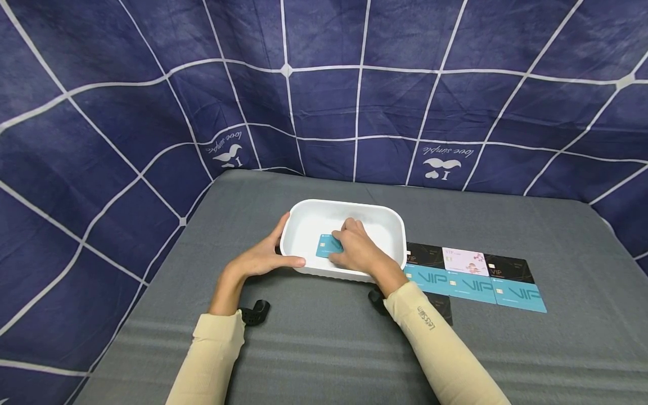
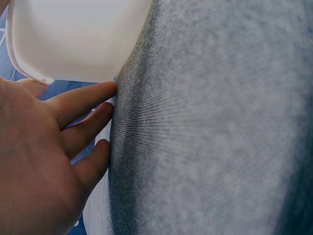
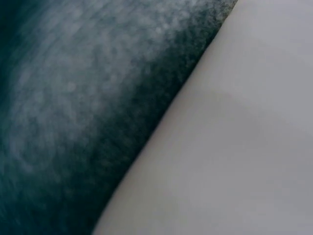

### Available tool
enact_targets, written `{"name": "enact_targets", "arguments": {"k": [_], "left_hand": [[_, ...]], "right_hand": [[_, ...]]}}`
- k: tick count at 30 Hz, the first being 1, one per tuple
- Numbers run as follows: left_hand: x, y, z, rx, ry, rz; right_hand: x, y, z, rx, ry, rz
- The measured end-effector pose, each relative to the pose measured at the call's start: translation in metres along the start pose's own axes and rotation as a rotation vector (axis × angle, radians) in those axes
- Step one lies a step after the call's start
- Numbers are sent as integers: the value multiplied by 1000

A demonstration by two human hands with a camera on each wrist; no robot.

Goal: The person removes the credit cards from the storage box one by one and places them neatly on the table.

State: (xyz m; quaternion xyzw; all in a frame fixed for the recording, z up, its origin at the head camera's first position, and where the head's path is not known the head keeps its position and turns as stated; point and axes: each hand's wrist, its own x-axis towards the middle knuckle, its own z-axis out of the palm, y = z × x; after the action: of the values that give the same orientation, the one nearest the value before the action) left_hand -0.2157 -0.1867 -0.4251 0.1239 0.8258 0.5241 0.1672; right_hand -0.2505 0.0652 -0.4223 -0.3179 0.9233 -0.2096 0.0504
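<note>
A white plastic tray (image 1: pixel 392 230) with rounded corners sits on the grey cloth. My left hand (image 1: pixel 260 256) spans its left end from outside, thumb at the front side and index finger along the end wall. In the left wrist view the fingers (image 2: pixel 83 105) are spread and nearly straight beside the tray (image 2: pixel 73 44). My right hand (image 1: pixel 359 247) reaches over the front rim and pinches the right part of a teal card (image 1: pixel 326 246) with a small chip, inside the tray. The right wrist view shows only the tray's blurred outer wall (image 3: pixel 220 161); that hand is hidden there.
Right of the tray lie cards in rows: two black VIP cards (image 1: pixel 508 269), a pink card (image 1: pixel 464 261) between them, and teal VIP cards (image 1: pixel 520 294) below. Another black card (image 1: pixel 441 306) is partly under the right sleeve. Blue grid-patterned curtain (image 1: pixel 324 101) stands behind and at left.
</note>
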Motion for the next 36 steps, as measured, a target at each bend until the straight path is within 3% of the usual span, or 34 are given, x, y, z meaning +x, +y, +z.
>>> {"name": "enact_targets", "arguments": {"k": [10,18,25,36], "left_hand": [[1,-1,0,-10,-1,9],[1,0,-1,2,11,11],[0,-1,1,5,5,-3],[0,-2,1,11,16,8]], "right_hand": [[0,0,0,43,-36,20],[0,0,-2,88,61,7],[-2,-1,0,144,103,15],[-6,-4,-3,207,167,-40]]}}
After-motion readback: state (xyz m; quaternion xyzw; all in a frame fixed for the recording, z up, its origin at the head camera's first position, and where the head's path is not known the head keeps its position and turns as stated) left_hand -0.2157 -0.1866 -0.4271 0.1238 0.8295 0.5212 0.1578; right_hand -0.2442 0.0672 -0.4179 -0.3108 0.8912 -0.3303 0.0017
